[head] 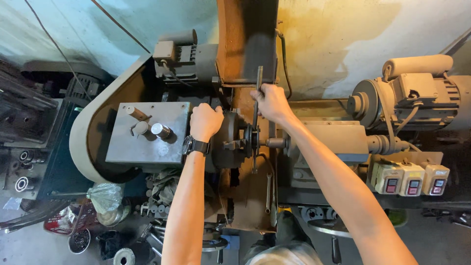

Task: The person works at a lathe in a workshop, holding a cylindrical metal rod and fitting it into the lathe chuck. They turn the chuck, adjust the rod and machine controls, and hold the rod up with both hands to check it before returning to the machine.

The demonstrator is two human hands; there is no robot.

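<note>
- The left hand (205, 121), a dark watch (195, 145) on its wrist, sits at the middle of the frame with its grip curled shut against the round chuck (230, 140) of a lathe.
- The right hand (271, 102), just right of it, has its grip clamped on a long thin metal bar (256, 118) standing upright in the frame.
- The bar runs down across the chuck's front face, at the frame's centre.
- Left of the left hand lies a grey plate (147, 133) with knobbed levers.
- At the right edge sit a motor (412, 91) and three switch boxes (411, 179) with red buttons.
- Loose metal parts (154, 208) clutter the lower left.
</note>
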